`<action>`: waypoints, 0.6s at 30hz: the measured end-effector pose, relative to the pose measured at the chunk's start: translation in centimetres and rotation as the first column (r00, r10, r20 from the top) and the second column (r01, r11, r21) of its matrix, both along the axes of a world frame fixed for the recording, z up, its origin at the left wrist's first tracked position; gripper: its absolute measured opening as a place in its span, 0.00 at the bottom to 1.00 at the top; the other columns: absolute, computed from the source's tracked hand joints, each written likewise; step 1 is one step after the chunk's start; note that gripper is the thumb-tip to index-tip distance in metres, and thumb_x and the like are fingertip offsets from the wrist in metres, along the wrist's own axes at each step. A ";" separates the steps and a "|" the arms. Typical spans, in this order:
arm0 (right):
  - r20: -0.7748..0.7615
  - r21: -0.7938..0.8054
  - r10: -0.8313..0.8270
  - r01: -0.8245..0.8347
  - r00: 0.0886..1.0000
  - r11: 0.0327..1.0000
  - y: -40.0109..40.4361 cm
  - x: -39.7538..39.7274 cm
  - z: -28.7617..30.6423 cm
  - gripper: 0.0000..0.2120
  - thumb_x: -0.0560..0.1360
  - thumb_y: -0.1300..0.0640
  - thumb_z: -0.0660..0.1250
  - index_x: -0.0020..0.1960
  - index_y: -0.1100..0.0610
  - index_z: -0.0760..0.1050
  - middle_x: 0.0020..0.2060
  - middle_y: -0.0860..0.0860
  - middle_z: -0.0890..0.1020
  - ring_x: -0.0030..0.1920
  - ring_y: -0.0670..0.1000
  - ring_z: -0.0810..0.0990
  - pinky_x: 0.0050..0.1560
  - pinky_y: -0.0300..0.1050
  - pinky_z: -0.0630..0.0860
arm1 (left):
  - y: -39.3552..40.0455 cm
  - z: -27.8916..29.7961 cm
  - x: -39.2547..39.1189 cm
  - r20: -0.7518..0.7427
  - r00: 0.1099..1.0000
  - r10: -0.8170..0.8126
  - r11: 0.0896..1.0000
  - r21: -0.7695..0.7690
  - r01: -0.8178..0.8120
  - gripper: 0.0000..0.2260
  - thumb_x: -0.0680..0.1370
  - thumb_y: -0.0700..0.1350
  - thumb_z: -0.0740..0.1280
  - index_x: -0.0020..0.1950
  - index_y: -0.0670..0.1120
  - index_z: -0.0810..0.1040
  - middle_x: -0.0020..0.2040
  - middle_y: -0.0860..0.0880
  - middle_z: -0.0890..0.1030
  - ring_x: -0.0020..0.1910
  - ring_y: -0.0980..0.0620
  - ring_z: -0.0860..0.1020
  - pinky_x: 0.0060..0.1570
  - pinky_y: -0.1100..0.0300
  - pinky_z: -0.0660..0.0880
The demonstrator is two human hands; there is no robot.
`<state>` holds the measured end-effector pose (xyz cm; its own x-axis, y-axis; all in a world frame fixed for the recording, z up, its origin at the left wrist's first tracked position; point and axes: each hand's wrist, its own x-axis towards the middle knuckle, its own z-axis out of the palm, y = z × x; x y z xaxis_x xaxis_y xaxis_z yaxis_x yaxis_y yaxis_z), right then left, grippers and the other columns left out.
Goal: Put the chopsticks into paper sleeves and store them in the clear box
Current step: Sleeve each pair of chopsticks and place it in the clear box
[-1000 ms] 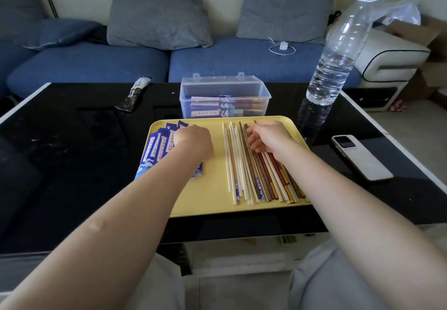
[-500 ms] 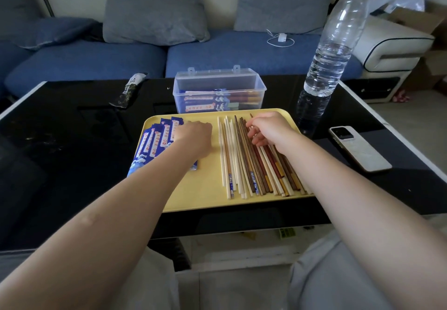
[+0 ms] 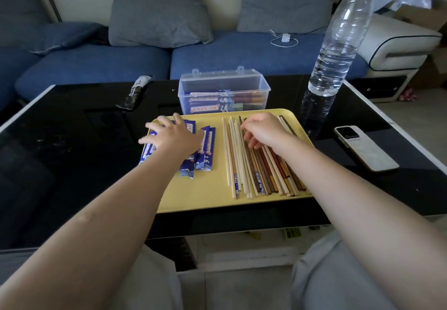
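A yellow tray (image 3: 212,196) lies on the black table. On its left side is a fan of blue paper sleeves (image 3: 208,147), and my left hand (image 3: 174,135) rests flat on them with fingers spread. Several loose chopsticks (image 3: 261,179), pale and dark, lie in a row on the tray's right side. My right hand (image 3: 263,128) is over their far ends with fingers curled down onto them; its thumb is hidden, so a pinch is unclear. Behind the tray stands the clear box (image 3: 222,83), lid open, holding sleeved chopsticks.
A tall water bottle (image 3: 338,44) stands right of the box. A phone (image 3: 362,147) lies on the table beside the tray's right edge. A dark wrapper (image 3: 135,91) lies at the back left. A blue sofa with cushions sits behind the table (image 3: 72,152).
My left hand has opened from a loose fist and slid left across the sleeves with fingers spread. My right hand has stayed on the chopsticks' far ends.
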<state>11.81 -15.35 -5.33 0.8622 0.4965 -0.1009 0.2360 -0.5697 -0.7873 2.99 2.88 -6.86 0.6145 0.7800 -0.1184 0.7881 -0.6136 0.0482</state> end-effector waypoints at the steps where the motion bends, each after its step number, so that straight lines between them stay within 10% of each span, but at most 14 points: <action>1: 0.075 -0.037 0.059 -0.056 0.995 0.998 0.5 -0.4 -0.1 0.09 0.82 0.57 0.61 0.54 0.55 0.80 0.44 0.51 0.84 0.45 0.52 0.84 0.46 0.46 0.81 | 0.0 -0.2 -0.3 -0.015 1.000 0.018 0.999 -0.039 -0.018 0.41 0.76 0.72 0.54 0.80 0.49 0.50 0.79 0.40 0.53 0.76 0.31 0.51 0.64 0.25 0.60; 8: 0.300 -0.503 0.554 -0.365 0.777 0.784 4.3 -4.1 -1.3 0.29 0.76 0.40 0.69 0.72 0.51 0.70 0.69 0.51 0.73 0.70 0.53 0.69 0.68 0.55 0.69 | -1.0 -0.8 -0.6 -0.067 0.994 -0.086 0.996 -0.020 0.085 0.37 0.79 0.69 0.52 0.81 0.48 0.50 0.80 0.41 0.53 0.74 0.29 0.57 0.64 0.32 0.66; 12: 0.250 -0.561 0.583 -0.375 0.773 0.738 5.1 -4.0 -2.6 0.44 0.68 0.29 0.70 0.75 0.53 0.64 0.71 0.52 0.71 0.72 0.55 0.67 0.70 0.58 0.66 | -1.0 -0.7 -0.4 -0.021 0.989 -0.149 0.987 -0.070 0.147 0.32 0.82 0.60 0.54 0.80 0.47 0.50 0.79 0.39 0.53 0.75 0.29 0.57 0.68 0.36 0.64; 18: 0.221 -0.612 0.612 -0.381 0.759 0.693 4.7 -3.5 -2.7 0.41 0.69 0.30 0.70 0.74 0.50 0.66 0.70 0.52 0.71 0.71 0.56 0.67 0.71 0.59 0.65 | -0.6 -0.8 -0.5 0.125 0.965 -0.232 0.961 -0.122 0.247 0.29 0.82 0.56 0.56 0.79 0.44 0.54 0.75 0.36 0.60 0.73 0.32 0.62 0.69 0.41 0.65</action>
